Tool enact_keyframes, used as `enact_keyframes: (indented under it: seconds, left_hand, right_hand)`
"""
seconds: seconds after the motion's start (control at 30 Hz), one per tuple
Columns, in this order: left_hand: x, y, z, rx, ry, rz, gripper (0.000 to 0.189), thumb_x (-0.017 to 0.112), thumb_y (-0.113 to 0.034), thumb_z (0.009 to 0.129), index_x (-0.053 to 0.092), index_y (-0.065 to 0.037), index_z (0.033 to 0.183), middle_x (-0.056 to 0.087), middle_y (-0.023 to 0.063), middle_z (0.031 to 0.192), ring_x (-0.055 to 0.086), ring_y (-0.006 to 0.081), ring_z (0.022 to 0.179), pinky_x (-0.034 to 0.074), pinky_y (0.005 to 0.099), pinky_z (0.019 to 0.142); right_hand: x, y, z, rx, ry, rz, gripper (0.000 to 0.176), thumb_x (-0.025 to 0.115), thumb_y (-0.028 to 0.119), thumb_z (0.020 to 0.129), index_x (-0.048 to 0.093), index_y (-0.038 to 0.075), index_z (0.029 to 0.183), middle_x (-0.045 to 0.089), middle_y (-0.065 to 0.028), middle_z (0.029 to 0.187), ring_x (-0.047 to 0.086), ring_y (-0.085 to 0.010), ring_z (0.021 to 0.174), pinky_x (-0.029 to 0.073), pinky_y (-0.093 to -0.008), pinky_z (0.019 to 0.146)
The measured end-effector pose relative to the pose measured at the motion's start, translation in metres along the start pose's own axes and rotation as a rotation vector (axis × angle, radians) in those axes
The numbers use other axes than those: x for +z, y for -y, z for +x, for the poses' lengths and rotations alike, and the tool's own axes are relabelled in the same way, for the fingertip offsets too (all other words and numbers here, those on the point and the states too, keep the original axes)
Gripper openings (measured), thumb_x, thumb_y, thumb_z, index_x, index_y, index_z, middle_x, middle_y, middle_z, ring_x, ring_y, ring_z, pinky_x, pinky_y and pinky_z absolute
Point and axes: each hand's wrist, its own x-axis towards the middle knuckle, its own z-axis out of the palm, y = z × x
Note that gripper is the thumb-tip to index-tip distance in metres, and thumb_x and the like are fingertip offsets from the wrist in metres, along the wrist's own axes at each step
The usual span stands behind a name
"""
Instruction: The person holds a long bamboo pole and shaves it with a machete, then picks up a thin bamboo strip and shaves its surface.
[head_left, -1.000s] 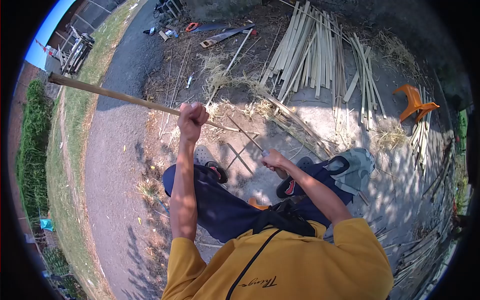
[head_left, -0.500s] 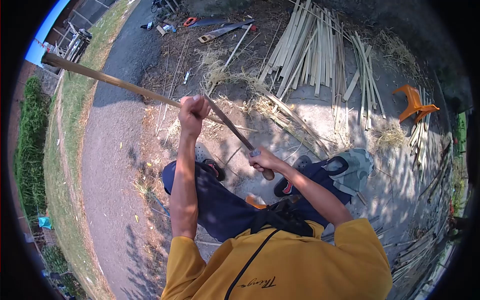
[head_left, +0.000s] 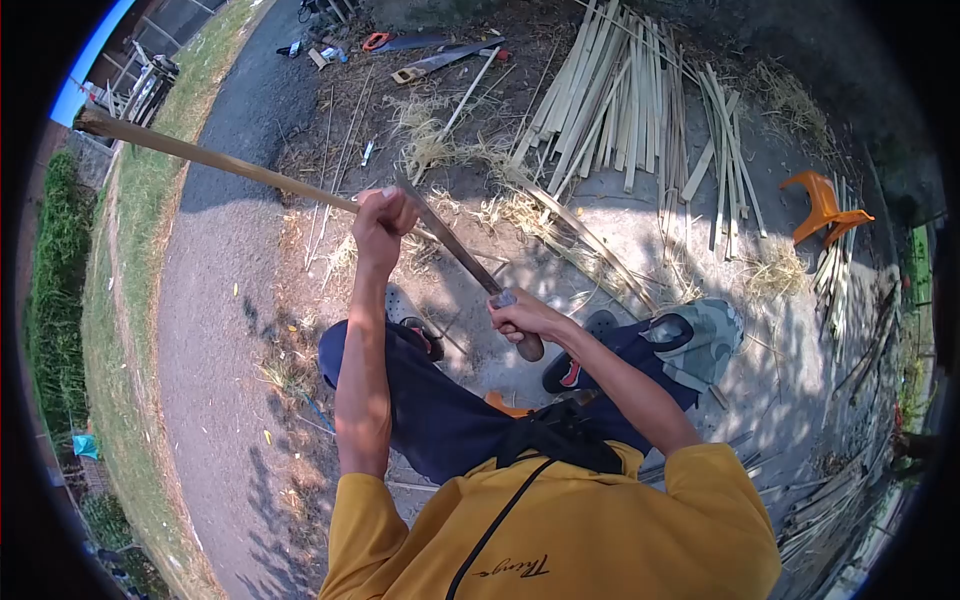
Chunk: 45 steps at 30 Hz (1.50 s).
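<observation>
My left hand (head_left: 384, 225) is closed around a long bamboo strip (head_left: 240, 169), which slants from the upper left and shows again a little way past my fist. In my right hand (head_left: 522, 316) is the wooden handle of a long-bladed knife (head_left: 452, 243), with the fingers wrapped round it. Its narrow dark blade points up and left, and the tip overlaps the area right beside my left fist. Both hands are in front of my knees, above the ground.
Many split bamboo strips (head_left: 605, 110) lie at the upper middle. Two handsaws (head_left: 445, 63) rest behind my left hand. Pale shavings (head_left: 520, 212) litter the ground. An orange plastic stool (head_left: 822, 207) is tipped over at the right. A camouflage cloth (head_left: 715, 335) sits by my right leg.
The knife's blade has turned slightly, showing more of its flat side. Both hands keep their grips, and the whole view has shifted a little.
</observation>
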Motion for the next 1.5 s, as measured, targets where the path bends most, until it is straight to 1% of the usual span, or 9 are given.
enact_keyframes:
  seconds: [0.2,0.3,0.43,0.7,0.8,0.87,1.03,1.3,1.5]
  left_hand:
    - [0.003,-0.001,-0.003,0.024,-0.127,0.009,0.046,0.057,-0.018,0.089,0.026,-0.013,0.055,0.020,-0.0038,0.054,0.023,0.0091,0.046,0.019,0.0289,0.046]
    - [0.002,-0.002,-0.005,0.039,-0.139,0.042,0.046,0.055,-0.019,0.089,0.026,-0.013,0.055,0.021,-0.0036,0.053,0.024,0.0090,0.045,0.020,0.0285,0.046]
    - [0.000,-0.003,-0.005,0.056,-0.121,0.039,0.044,0.052,-0.018,0.090,0.026,-0.013,0.054,0.021,-0.0038,0.052,0.023,0.0087,0.044,0.020,0.0285,0.045]
    - [0.008,0.002,0.000,0.058,-0.126,0.000,0.043,0.050,-0.017,0.092,0.027,-0.013,0.055,0.020,-0.0034,0.053,0.022,0.0091,0.045,0.019,0.0286,0.045]
    - [0.004,0.001,0.000,0.015,-0.104,0.063,0.046,0.053,-0.019,0.091,0.025,-0.013,0.056,0.018,-0.0034,0.053,0.021,0.0091,0.046,0.018,0.0291,0.046]
    - [0.002,-0.003,-0.004,0.007,-0.093,0.056,0.046,0.053,-0.019,0.091,0.025,-0.013,0.055,0.017,-0.0036,0.053,0.021,0.0091,0.045,0.018,0.0292,0.046]
    - [-0.001,-0.004,-0.007,0.038,-0.055,0.018,0.045,0.054,-0.021,0.091,0.027,-0.014,0.056,0.020,-0.0043,0.054,0.021,0.0087,0.046,0.017,0.0286,0.045]
    - [0.000,0.002,0.000,0.041,-0.058,-0.033,0.044,0.051,-0.016,0.092,0.026,-0.013,0.056,0.020,-0.0043,0.054,0.022,0.0088,0.047,0.018,0.0287,0.046]
    - [0.002,-0.002,-0.005,0.053,-0.169,0.024,0.043,0.049,-0.016,0.092,0.026,-0.013,0.056,0.022,-0.0039,0.053,0.025,0.0087,0.046,0.020,0.0281,0.046]
  right_hand:
    - [-0.045,-0.045,0.030,0.036,-0.232,-0.274,0.010,0.059,0.005,0.079,0.050,0.006,0.073,0.046,0.0003,0.057,0.043,-0.0077,0.044,0.033,-0.0254,0.039]
    - [-0.067,-0.056,0.035,0.220,-0.348,-0.165,0.014,0.055,0.006,0.083,0.049,0.006,0.070,0.044,0.0005,0.056,0.040,-0.0083,0.043,0.034,-0.0267,0.040]
    - [-0.062,-0.053,0.041,0.186,-0.428,-0.200,0.012,0.055,0.005,0.082,0.050,0.006,0.071,0.046,0.0004,0.056,0.041,-0.0089,0.041,0.036,-0.0278,0.040]
    - [-0.013,-0.014,0.008,-0.010,-0.168,-0.130,0.015,0.057,0.000,0.079,0.046,0.006,0.072,0.045,0.0003,0.060,0.040,-0.0078,0.044,0.032,-0.0242,0.039]
    - [-0.035,-0.038,0.025,-0.025,-0.221,-0.156,0.015,0.059,0.003,0.078,0.049,0.005,0.067,0.049,-0.0013,0.057,0.045,-0.0097,0.042,0.034,-0.0268,0.039]
    - [-0.061,-0.054,0.026,0.120,-0.451,-0.462,0.012,0.060,0.003,0.076,0.051,0.004,0.069,0.050,-0.0023,0.058,0.045,-0.0092,0.043,0.034,-0.0263,0.038]
    - [-0.093,-0.051,0.025,0.210,-0.521,-0.356,0.014,0.062,0.005,0.076,0.053,0.002,0.066,0.052,-0.0046,0.056,0.047,-0.0113,0.041,0.036,-0.0273,0.038]
    - [-0.019,-0.015,0.004,-0.001,-0.167,-0.174,0.019,0.055,-0.001,0.080,0.042,0.007,0.068,0.043,0.0009,0.057,0.037,-0.0070,0.043,0.031,-0.0250,0.040]
    - [-0.083,-0.071,0.041,0.133,-0.437,-0.327,0.011,0.060,0.006,0.074,0.052,0.004,0.066,0.051,-0.0029,0.056,0.047,-0.0114,0.041,0.036,-0.0284,0.038]
